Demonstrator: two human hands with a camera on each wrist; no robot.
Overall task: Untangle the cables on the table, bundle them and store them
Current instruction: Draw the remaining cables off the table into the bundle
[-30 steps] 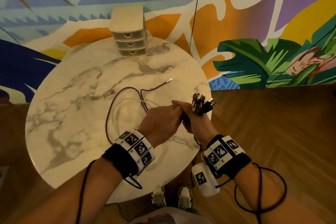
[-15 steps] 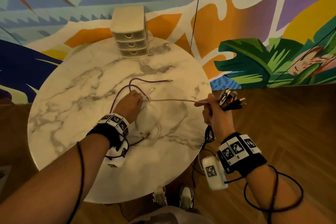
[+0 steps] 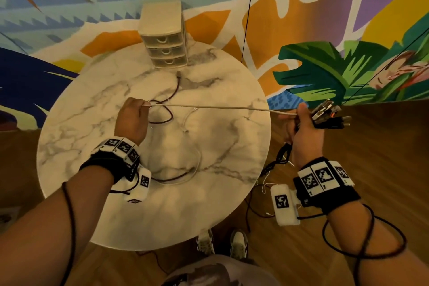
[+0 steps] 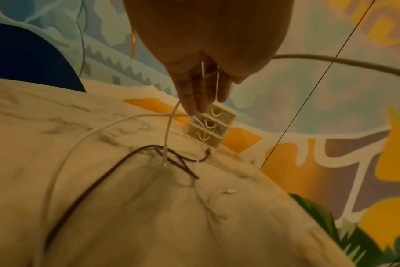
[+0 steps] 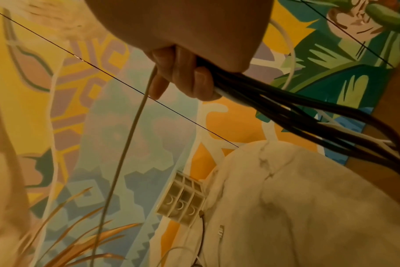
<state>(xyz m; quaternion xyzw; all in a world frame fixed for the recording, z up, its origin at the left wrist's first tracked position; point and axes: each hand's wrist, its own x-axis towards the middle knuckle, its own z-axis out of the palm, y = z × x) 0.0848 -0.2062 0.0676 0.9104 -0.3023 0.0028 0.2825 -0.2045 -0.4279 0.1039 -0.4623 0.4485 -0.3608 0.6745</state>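
A white cable is stretched taut above the round marble table between both hands. My left hand grips it over the table's left middle; thin white strands run between its fingers. My right hand, past the table's right edge, pinches the other end and also holds a bunch of dark cables with their plugs sticking out. A dark maroon cable and thin white cables lie loose on the table.
A small cream three-drawer box stands at the table's far edge against the painted wall. Dark cables hang from my right hand toward the wooden floor. My shoes are under the near edge.
My hands have drawn far apart, pulling the white cable straight. The left hand went left over the table, the right hand moved right past the edge with the cable bunch.
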